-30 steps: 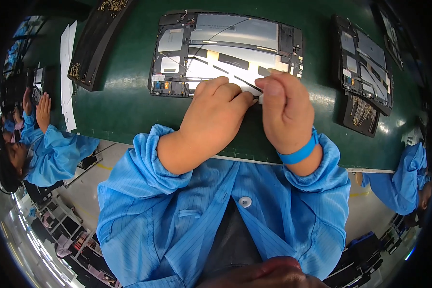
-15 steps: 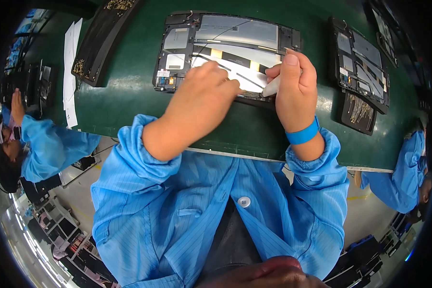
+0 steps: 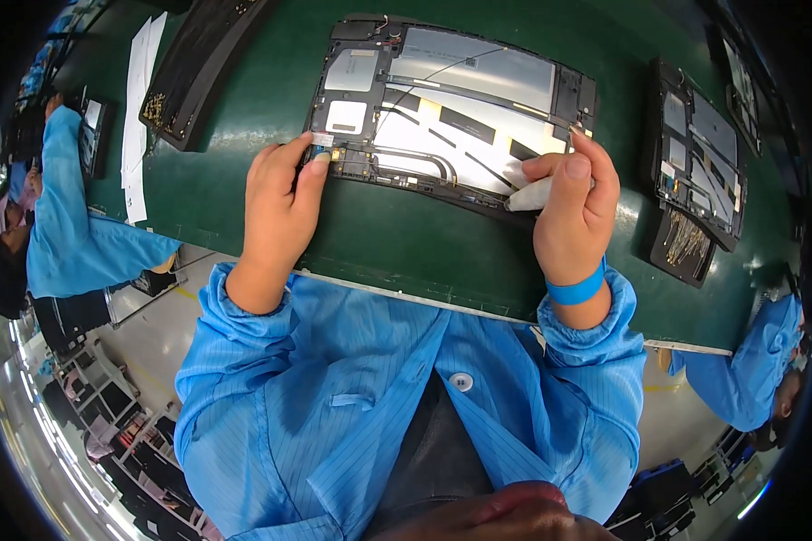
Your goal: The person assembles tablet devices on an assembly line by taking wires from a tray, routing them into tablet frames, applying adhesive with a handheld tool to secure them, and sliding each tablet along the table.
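Note:
In front of me on the table lies an opened tablet (image 3: 460,99), its silver inner plates, black strips and cables exposed in a dark frame. My left hand (image 3: 281,194) pinches its near left corner between thumb and fingers, by a small label and a blue-and-yellow part. At the tablet's near right corner is my right hand (image 3: 576,212), wearing a blue wrist strap (image 3: 577,288). Its fingers are closed round a white tapered piece (image 3: 529,196), whose tip points at the near edge. Whether that piece is a tool or a finger cover I cannot make out.
Another opened tablet (image 3: 702,144) rests to the right, over a black tray (image 3: 669,264) of thin cables. At the left are a long black tray (image 3: 194,77) with small brass-coloured parts and white paper sheets (image 3: 135,126). People in blue sit on both sides.
My left hand has moved left from over the tablet's middle to its near left corner and taken hold there. The right hand keeps the white piece at the near right corner. The view has shifted slightly.

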Available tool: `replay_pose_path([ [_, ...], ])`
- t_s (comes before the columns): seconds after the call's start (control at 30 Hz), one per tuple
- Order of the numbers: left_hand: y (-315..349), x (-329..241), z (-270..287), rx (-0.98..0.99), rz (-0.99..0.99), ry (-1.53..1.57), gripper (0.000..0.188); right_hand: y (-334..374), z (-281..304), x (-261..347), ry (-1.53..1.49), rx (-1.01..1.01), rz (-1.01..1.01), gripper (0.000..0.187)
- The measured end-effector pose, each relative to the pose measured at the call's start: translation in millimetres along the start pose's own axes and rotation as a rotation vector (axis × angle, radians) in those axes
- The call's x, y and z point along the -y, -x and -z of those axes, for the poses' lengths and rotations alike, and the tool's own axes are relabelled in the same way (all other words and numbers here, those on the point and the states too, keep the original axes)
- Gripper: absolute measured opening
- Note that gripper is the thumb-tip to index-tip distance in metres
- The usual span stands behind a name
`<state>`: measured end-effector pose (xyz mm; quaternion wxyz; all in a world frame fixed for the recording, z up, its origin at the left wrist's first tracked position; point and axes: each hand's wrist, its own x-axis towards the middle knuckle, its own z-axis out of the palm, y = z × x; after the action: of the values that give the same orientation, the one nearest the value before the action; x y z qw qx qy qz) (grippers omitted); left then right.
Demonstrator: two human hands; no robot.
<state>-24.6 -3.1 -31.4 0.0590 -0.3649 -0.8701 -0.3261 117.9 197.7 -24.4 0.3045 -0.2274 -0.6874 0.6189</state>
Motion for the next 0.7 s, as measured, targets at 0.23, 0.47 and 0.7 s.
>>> replay_pose_path([
  [0.23, -7.3, -4.4, -7.4, -0.037, 0.063, 0.014, 0.022, 0.0, 1.5, 4.7, -0.074, 0.029, -0.032, 0.03],
  [0.47, -9.3, -5.1, -6.9, -0.033, 0.039, -0.066, 0.021, -0.9, 3.1, 2.4, -0.029, 0.044, 0.048, 0.028],
  [0.7, -9.1, -3.9, -9.0, -0.062, 0.009, -0.077, 0.021, -1.7, 2.9, 2.1, -0.025, 0.042, 0.061, 0.027],
])
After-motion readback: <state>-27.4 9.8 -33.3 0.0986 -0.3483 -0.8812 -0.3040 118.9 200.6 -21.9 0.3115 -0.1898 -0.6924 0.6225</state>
